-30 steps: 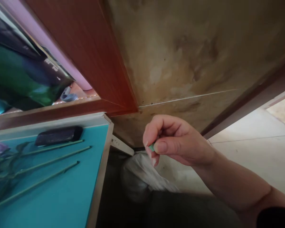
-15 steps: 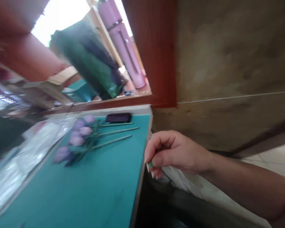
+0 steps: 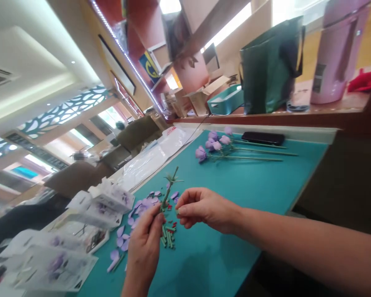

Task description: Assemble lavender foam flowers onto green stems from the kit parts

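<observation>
My left grip [image 3: 144, 243] sits low in the view, near 6 o'clock, with its fingers clamped around a green stem [image 3: 167, 194]. The stem rises at a tilt toward 1 o'clock, and small green leaves [image 3: 173, 178] stick out near its tip. My right grip [image 3: 204, 210] reaches in from 3 o'clock, just beside the stem but not touching it. Its thumb and fingertips [image 3: 185, 208] are pinched together on a small green piece [image 3: 177, 210], mostly hidden and too small to make out well.

Both grips are over a teal table [image 3: 235, 243]. A heap of short green and red pieces [image 3: 167, 236] lies right beside my left grip, and purple petals [image 3: 144, 203] are scattered at its 10 o'clock and 9 o'clock. Further out at 9 o'clock are printed plastic packets [image 3: 95, 206]. A clear plastic bag [image 3: 154, 154] lies at 11 o'clock. At 1 o'clock, purple flowers [image 3: 214, 144] on long green stems lie on the table, with a black phone [image 3: 262, 138] beside them near the far edge. Past that edge, a wooden ledge [image 3: 266, 117] carries a dark green bag [image 3: 268, 66] and a pink flask [image 3: 336, 53].
</observation>
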Demonstrator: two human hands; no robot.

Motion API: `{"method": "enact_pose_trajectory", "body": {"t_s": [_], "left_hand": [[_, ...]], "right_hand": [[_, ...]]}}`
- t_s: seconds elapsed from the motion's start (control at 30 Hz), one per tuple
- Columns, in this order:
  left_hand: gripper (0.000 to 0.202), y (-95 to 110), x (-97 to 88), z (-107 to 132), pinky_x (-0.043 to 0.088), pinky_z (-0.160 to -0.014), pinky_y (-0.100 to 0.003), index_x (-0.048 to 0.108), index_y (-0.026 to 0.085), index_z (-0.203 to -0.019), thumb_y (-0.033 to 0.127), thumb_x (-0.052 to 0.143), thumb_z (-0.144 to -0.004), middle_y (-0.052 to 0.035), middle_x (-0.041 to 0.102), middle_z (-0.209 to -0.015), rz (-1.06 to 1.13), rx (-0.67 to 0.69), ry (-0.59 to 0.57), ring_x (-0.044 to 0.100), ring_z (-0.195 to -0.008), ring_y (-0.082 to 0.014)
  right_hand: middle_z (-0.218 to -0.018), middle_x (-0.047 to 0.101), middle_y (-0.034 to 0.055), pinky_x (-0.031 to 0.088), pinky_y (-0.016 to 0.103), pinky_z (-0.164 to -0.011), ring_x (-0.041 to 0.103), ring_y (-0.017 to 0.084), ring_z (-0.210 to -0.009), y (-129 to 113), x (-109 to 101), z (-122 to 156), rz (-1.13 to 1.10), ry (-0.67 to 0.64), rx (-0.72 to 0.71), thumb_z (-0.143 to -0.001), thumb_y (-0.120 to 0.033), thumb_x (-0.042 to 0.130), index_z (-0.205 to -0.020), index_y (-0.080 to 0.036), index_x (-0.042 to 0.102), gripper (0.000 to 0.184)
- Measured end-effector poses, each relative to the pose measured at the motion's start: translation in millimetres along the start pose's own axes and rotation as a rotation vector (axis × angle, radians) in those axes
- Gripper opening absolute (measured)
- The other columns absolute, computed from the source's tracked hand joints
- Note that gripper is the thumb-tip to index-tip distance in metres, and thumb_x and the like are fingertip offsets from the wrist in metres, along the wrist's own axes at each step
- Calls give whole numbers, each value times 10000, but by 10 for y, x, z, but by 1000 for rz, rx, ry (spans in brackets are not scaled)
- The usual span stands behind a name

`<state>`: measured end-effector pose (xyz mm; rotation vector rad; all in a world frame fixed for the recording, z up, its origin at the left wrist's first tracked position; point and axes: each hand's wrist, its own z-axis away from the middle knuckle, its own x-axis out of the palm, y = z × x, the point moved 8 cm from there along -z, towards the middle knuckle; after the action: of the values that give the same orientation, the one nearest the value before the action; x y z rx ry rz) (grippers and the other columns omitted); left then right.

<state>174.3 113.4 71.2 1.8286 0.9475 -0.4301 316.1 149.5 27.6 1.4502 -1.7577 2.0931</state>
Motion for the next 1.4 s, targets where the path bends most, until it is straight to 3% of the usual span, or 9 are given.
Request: {"method": "enact_pose_trajectory", "body": {"t_s": [0.1, 0.23, 0.47, 0.67, 0.97, 1.2, 1.4], "left_hand": [[355, -180, -194, 57, 519, -547, -279, 661, 177, -1033, 437, 556, -815, -31, 684, -772, 79, -24, -24, 592, -570, -142], [301, -388, -490, 138, 534, -605, -296, 647, 195, -1035, 391, 515, -849, -37, 700, -842, 71, -38, 45, 618, -614, -152], [328, -810, -967, 263, 530, -811, -351, 614, 202, -1139, 328, 438, -893, -78, 697, -1080, -113, 78, 85, 651, -969, -222], [318, -1168, -1228, 356, 528, -800, -333, 601, 198, -1150, 288, 415, -909, -74, 689, -1059, -139, 133, 116, 647, -957, -205], [302, -1435, -1310, 378, 524, -723, -296, 585, 208, -1154, 249, 400, -920, -60, 658, -931, -89, 163, 98, 627, -835, -173], [340, -1356, -1293, 448, 512, -766, -288, 554, 173, -1212, 241, 382, -927, -78, 649, -963, -151, 266, 120, 618, -877, -175], [354, -1339, -1268, 488, 512, -669, -245, 551, 163, -1220, 302, 465, -906, -68, 654, -930, -195, 331, 139, 627, -807, -168]], "right_hand": [[-589, 634, -26, 496, 233, -588, 602, 86, -542, 211, 233, -198, -4, -36, 29, -554, -296, 846, -740, -135, 607, 344], [-607, 647, -18, 491, 226, -587, 593, 74, -530, 519, 530, -446, -31, -76, 93, -556, -276, 851, -732, -131, 605, 335], [-574, 636, -24, 503, 212, -574, 620, 88, -550, 1076, 1030, -804, -37, -132, 179, -565, -243, 850, -719, -133, 607, 308], [-576, 637, -17, 508, 202, -556, 617, 89, -553, 1440, 1279, -1023, -25, -127, 237, -595, -244, 841, -736, -130, 609, 295], [-595, 631, -25, 507, 207, -561, 604, 82, -538, 1709, 1393, -1203, -16, -115, 226, -626, -246, 825, -724, -141, 589, 276], [-573, 620, -28, 481, 193, -538, 595, 80, -530, 1759, 1387, -1184, -52, -143, 222, -610, -254, 835, -712, -142, 581, 296], [-555, 605, -32, 411, 170, -453, 543, 59, -456, 1793, 1347, -1180, -60, -137, 212, -573, -279, 852, -701, -137, 576, 336]]}}
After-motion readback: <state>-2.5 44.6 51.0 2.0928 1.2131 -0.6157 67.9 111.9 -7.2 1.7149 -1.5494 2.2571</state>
